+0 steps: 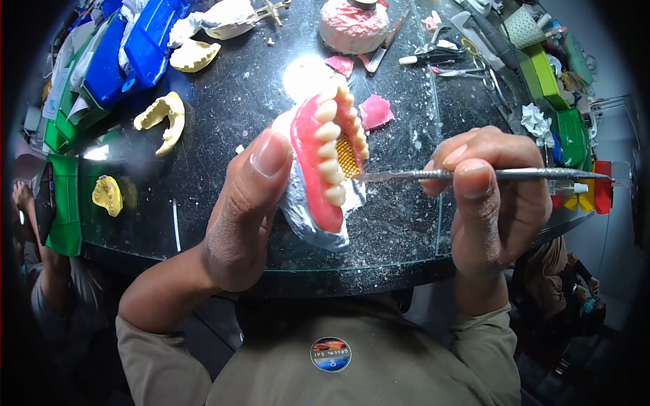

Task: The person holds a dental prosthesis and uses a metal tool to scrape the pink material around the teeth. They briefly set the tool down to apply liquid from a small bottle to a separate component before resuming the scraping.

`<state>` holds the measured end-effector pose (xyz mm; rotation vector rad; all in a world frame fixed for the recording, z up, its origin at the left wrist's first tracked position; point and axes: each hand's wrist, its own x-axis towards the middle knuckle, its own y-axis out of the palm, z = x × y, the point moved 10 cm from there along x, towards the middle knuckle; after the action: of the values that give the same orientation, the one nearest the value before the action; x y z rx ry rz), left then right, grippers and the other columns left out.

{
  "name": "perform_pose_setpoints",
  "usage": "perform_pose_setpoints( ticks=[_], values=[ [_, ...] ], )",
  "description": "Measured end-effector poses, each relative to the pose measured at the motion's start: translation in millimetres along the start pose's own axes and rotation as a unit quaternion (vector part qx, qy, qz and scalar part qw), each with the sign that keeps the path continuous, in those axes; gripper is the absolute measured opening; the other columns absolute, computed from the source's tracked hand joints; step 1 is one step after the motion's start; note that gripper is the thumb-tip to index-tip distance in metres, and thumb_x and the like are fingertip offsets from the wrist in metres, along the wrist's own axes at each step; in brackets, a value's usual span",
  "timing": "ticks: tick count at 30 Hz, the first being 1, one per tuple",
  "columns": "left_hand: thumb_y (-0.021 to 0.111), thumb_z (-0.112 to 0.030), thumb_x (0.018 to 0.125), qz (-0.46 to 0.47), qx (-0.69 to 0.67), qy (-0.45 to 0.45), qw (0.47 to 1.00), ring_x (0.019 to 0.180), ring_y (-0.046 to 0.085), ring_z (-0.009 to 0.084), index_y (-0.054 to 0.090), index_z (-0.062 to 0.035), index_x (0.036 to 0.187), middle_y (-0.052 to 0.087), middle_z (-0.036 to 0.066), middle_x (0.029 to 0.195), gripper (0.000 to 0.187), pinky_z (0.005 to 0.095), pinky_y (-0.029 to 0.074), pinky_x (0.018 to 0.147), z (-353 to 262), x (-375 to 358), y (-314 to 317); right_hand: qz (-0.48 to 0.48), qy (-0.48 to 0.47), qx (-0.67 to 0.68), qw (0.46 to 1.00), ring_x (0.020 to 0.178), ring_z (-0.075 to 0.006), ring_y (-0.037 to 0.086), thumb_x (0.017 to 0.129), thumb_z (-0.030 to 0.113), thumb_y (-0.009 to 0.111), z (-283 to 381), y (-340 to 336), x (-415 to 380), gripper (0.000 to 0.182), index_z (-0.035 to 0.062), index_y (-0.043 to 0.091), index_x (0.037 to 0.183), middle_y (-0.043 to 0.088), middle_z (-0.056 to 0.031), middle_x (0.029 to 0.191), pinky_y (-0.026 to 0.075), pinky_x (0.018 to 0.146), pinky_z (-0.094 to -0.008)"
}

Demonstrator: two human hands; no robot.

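Note:
My left hand (242,196) grips a denture on a plaster model (313,229), its thumb pressed along the outer side. The denture (308,152) has pink wax gums and a row of cream teeth, with a gold mesh (347,159) showing on its inner side. In my right hand (497,189) a slim metal dental carver (535,174) lies level, pinched between thumb and fingers. Its flat tip points left, right at the inner edge of the denture near the mesh. The fingers of my left hand are hidden behind the model.
Pink wax pieces (376,111) lie beyond the denture, near a round pink-stained plaster block (352,28) and a knife (387,42). Yellow plaster casts (169,125) sit at left by blue bins (152,47). Scissors and tools (467,71) lie at far right. Other people are at both sides.

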<state>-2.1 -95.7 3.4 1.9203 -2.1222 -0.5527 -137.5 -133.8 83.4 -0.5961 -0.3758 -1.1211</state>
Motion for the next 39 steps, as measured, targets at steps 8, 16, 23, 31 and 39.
perform_pose_setpoints(
  ticks=[8, 16, 23, 31, 39],
  values=[
    [0.035, -0.059, 0.086, 0.003, -0.002, -0.001, 1.0, 0.108, 0.047, 0.0247, 0.031, 0.0013, 0.128, 0.045, 0.016, 0.116, 0.074, 0.0369, 0.037, 0.095, 0.4, 0.1, 0.1, -0.001, 0.003, 0.002, 1.0, 0.061, -0.0143, 0.055, 0.085, 0.023, 0.061, -0.2, 0.1, 0.3, 0.026, -0.0003, 0.051, 0.089, 0.055, -0.0086, 0.075, 0.045, 0.05, -0.0232],
    [0.035, -0.059, 0.086, -0.005, 0.003, -0.004, 1.0, 0.11, 0.047, 0.0249, 0.03, -0.0001, 0.13, 0.045, 0.016, 0.119, 0.074, 0.0373, 0.037, 0.096, 0.6, -1.6, 0.1, -0.003, -0.002, 0.012, 1.0, 0.061, -0.0142, 0.055, 0.085, 0.023, 0.061, -0.7, -0.1, 0.0, 0.026, -0.0006, 0.051, 0.088, 0.055, -0.0087, 0.074, 0.045, 0.05, -0.0232],
    [0.035, -0.059, 0.086, -0.008, 0.01, -0.003, 1.0, 0.111, 0.047, 0.025, 0.03, -0.0001, 0.131, 0.045, 0.016, 0.12, 0.074, 0.038, 0.037, 0.097, -0.7, -1.7, 0.0, -0.006, -0.001, 0.006, 1.0, 0.06, -0.014, 0.055, 0.085, 0.024, 0.061, 0.2, 0.1, -0.2, 0.026, -0.0005, 0.051, 0.087, 0.055, -0.0086, 0.073, 0.045, 0.049, -0.023],
    [0.034, -0.058, 0.086, -0.01, 0.021, 0.006, 1.0, 0.112, 0.046, 0.0251, 0.028, -0.0001, 0.133, 0.045, 0.016, 0.122, 0.074, 0.0383, 0.036, 0.097, -2.7, -2.0, 0.1, -0.011, 0.0, 0.004, 1.0, 0.059, -0.014, 0.054, 0.086, 0.025, 0.061, 0.9, 0.3, -0.2, 0.027, -0.0002, 0.051, 0.087, 0.054, -0.0084, 0.073, 0.044, 0.049, -0.023],
    [0.033, -0.058, 0.087, 0.011, 0.018, -0.003, 1.0, 0.113, 0.046, 0.0253, 0.028, -0.0002, 0.133, 0.045, 0.016, 0.122, 0.074, 0.0385, 0.035, 0.098, -1.7, -2.2, 1.1, -0.017, 0.003, 0.005, 1.0, 0.059, -0.0139, 0.054, 0.085, 0.026, 0.061, 0.3, -1.1, 0.1, 0.028, -0.0002, 0.052, 0.087, 0.054, -0.0083, 0.073, 0.044, 0.049, -0.0226]
  ],
)
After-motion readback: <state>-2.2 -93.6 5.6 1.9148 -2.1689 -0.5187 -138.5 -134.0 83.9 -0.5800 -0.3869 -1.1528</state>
